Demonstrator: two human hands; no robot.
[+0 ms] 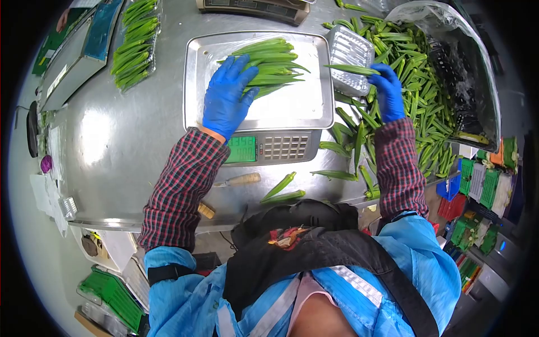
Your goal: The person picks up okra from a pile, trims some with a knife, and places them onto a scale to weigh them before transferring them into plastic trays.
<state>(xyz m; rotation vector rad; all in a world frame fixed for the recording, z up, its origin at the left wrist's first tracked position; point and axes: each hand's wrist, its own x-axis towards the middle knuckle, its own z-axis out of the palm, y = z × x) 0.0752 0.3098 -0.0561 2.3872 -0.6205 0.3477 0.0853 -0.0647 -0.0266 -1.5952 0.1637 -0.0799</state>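
Note:
My left hand (229,95), in a blue glove, rests with its fingers apart on the left ends of a bunch of green okra (275,66). The bunch lies on the metal tray (286,121) of a scale with a lit green display (241,149). Between the fingertips of my right hand (387,87), also gloved in blue, a single okra pod (352,69) points left. That pod is above a clear plastic box (349,50) beside the tray. A large heap of okra (418,84) spreads to the right of my right hand.
Packed okra (135,45) lies at the upper left of the metal table (106,180). A second scale (252,8) stands at the far edge. Near the front edge are a wooden-handled tool (244,179) and loose okra pods (283,196). Colored crates (488,185) stand at the right.

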